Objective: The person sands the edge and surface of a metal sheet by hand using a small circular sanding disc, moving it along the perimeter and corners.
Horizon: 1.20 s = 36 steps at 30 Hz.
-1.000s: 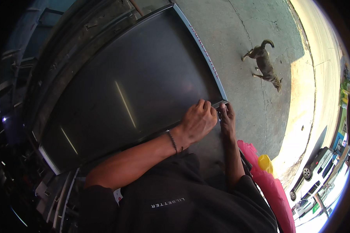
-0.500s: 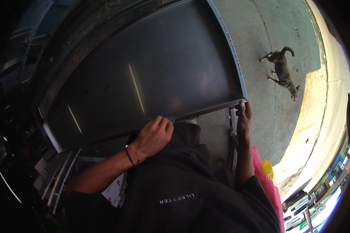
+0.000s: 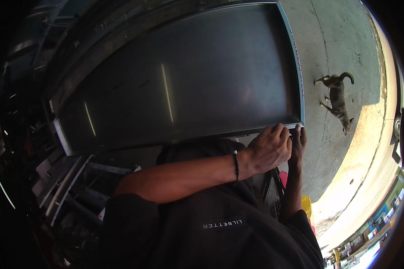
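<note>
A large, shallow dark metal tray [image 3: 211, 67] with low raised sides stretches in front of me. Along its right side runs a pale blue strip [image 3: 296, 58] with red print. My right hand [image 3: 299, 143] grips the near right corner, thumb on top and fingers partly hidden beneath. Just beside it, my left hand [image 3: 270, 149] is closed at the near edge, its fingers curled over the rim close to the corner. Whatever lies inside those fingers is hidden. A short stretch of the rim between the hands looks bright and bare.
A dark dog [image 3: 338, 103] stands on the concrete floor [image 3: 314, 54] to the right. Metal bars [image 3: 69, 188] and other clutter lie in the dark at the left. Below the right arm are a yellow bag-like thing [image 3: 306, 205] and something pink [image 3: 283, 178].
My left hand has slid right along the near edge, from mid-edge to the corner beside my right hand. The right hand keeps its grip. The whole view has shifted slightly.
</note>
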Each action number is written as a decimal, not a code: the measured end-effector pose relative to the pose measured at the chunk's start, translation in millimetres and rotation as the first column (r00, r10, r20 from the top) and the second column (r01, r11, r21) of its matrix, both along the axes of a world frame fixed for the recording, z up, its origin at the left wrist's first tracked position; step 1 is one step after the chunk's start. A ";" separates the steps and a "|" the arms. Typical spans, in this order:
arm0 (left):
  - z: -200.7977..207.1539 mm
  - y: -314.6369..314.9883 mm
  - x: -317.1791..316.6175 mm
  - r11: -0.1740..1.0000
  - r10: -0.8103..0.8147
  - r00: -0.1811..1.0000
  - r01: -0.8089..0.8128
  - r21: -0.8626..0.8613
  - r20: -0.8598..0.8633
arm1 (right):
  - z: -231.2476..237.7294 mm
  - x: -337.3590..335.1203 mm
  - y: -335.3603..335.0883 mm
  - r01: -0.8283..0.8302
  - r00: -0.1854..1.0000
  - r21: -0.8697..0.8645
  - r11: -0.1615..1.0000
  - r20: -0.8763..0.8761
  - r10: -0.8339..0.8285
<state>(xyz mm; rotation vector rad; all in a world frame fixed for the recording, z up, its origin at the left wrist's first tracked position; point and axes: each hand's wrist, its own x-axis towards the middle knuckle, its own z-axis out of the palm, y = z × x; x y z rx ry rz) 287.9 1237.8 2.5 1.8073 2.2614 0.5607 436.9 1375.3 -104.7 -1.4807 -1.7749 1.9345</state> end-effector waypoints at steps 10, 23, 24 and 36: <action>16.7 -119.0 -51.1 0.948 0.317 0.942 -0.310 -0.075 0.111 | 10.9 1.2 3.3 -0.086 0.996 0.078 0.993 0.015 0.086; 6.4 -213.1 -60.3 0.922 0.148 0.989 -0.147 -0.358 -0.026 | 9.9 -3.5 -2.1 -0.093 0.996 0.071 0.993 -0.003 0.093; 5.8 -216.3 -61.1 0.922 0.146 0.989 -0.144 -0.360 -0.022 | 9.8 -2.9 -1.8 -0.070 0.998 0.067 0.995 0.012 0.069; 1.8 -129.5 -28.7 0.907 0.192 0.981 -0.171 -0.386 0.016 | 7.6 -1.3 -5.0 -0.053 0.999 0.055 0.997 0.012 0.052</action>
